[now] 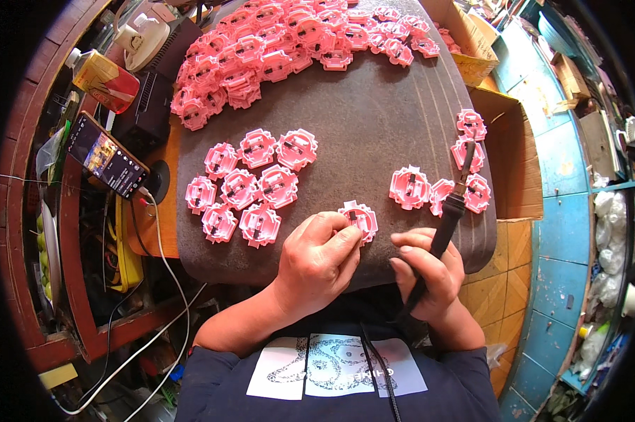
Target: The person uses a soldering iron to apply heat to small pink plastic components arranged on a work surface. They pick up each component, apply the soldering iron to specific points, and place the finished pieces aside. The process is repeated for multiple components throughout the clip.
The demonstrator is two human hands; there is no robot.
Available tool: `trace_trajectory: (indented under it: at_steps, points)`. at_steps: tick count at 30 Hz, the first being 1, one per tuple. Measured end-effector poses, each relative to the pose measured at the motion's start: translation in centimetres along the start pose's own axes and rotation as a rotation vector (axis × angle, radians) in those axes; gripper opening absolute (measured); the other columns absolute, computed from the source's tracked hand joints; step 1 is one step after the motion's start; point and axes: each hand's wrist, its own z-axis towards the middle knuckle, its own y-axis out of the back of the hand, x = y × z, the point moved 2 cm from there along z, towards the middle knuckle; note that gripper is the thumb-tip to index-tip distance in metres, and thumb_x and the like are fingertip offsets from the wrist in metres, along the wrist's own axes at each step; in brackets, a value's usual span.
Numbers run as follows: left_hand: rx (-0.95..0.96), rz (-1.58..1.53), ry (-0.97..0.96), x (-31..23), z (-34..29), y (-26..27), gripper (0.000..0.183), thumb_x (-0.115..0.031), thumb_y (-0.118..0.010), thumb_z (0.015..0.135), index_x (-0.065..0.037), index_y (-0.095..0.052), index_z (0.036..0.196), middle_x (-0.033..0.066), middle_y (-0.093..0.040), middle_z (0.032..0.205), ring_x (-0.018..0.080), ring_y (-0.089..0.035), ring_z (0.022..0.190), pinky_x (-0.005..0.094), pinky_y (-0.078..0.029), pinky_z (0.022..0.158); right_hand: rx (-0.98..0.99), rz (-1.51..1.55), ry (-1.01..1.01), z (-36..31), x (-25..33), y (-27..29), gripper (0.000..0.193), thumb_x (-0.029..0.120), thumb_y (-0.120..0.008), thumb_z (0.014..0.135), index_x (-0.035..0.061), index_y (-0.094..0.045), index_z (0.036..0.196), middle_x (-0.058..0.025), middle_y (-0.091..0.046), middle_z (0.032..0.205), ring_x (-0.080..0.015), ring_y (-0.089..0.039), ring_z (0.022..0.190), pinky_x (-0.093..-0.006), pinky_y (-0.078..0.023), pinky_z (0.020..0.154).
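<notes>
My left hand [322, 252] is closed in a pinch, thumb and forefinger pressed together over the lower left of a pink plastic part [364, 219]. What sits between those fingertips is hidden. This part lies on the dark tabletop near its front edge and has a small dark piece in it. In my right hand [433, 273] is a soldering iron [447, 228], its black handle running between the fingers. The iron's metal tip points away from me, above several pink parts [409, 188] at the right. My right thumb and forefinger are bent toward the left hand.
Several more pink parts [239, 188] lie in a cluster at the left, and a large heap [261, 49] covers the far end of the dark table [345, 133]. A lit phone [106, 156] with a white cable stands at the left, near a bottle [105, 81]. Cardboard boxes [511, 151] stand at the right.
</notes>
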Motion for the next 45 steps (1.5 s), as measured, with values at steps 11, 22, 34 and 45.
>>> trace_trajectory:
  at_steps: [11,22,34,45]
  points:
    - [-0.021,-0.005,-0.009,0.0,0.0,0.0,0.025,0.000,-0.079,0.079,-0.002,-0.072,0.104,0.0115,-0.063,0.095,0.0319,-0.067,0.082,0.0425,-0.056,0.070,0.270,-0.182,-0.073,2.1,0.3,-1.6,0.040,0.017,-0.086,0.077,0.0080,-0.065,0.110,-0.0204,-0.070,0.134,-0.0385,-0.064,0.122,-0.0487,-0.043,0.102]
    - [-0.003,-0.016,-0.007,0.0,0.0,0.1,0.026,-0.003,-0.080,0.079,-0.001,-0.072,0.104,0.0122,-0.063,0.096,0.0332,-0.067,0.084,0.0437,-0.056,0.072,0.276,-0.159,-0.053,2.4,-0.6,-2.6,0.047,0.009,-0.077,0.080,0.0082,-0.058,0.123,-0.0184,-0.071,0.129,-0.0393,-0.065,0.123,-0.0491,-0.042,0.103]
    - [-0.002,-0.025,0.003,0.0,-0.2,0.1,0.025,0.002,-0.080,0.083,-0.002,-0.074,0.107,0.0145,-0.067,0.100,0.0340,-0.070,0.084,0.0430,-0.057,0.072,0.292,-0.145,-0.066,2.6,-0.6,-2.5,0.041,0.007,-0.074,0.083,0.0087,-0.059,0.121,-0.0171,-0.072,0.127,-0.0385,-0.065,0.121,-0.0495,-0.042,0.100]
    - [-0.149,0.070,0.051,0.5,-3.6,4.4,0.031,0.005,-0.083,0.083,-0.002,-0.072,0.111,0.0126,-0.065,0.106,0.0196,-0.063,0.075,0.0299,-0.052,0.060,0.247,-0.241,-0.148,2.5,-0.5,-1.9,0.042,0.011,-0.086,0.081,0.0066,-0.059,0.112,-0.0186,-0.074,0.129,-0.0409,-0.065,0.122,-0.0513,-0.043,0.106]
